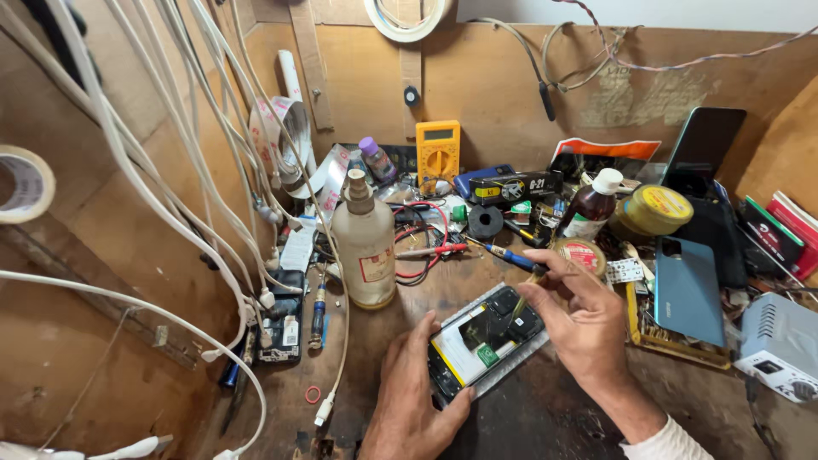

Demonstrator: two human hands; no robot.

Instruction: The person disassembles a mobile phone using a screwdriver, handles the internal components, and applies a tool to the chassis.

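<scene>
Phone (484,342) with its back cover off lies on the bench straight in front of me, its long axis slanting from lower left, toward me, up to the right, away from me. My left hand (409,400) lies along its near left end, thumb up against the lower corner and fingers laid on the edge, closed on it just enough to pin it flat. My right hand (584,319) sits at the far right end, fingers pinched shut around a thin tool (518,307) whose tip points down and to the left into the exposed upper part of the board; I cannot tell exactly which part the tip touches. So the right hand is the nearer one to the work spot, and the left only steadies. I count one open phone under my hands, one intact teal phone (688,290) lying well to the right, and another stripped handset (279,328) off to the left among the white cables (213,204). One tall pale bottle (365,247) stands just behind the left end, one yellow multimeter (438,153) leans on the back wall, and one brown bottle (591,209) stands to the right.
</scene>
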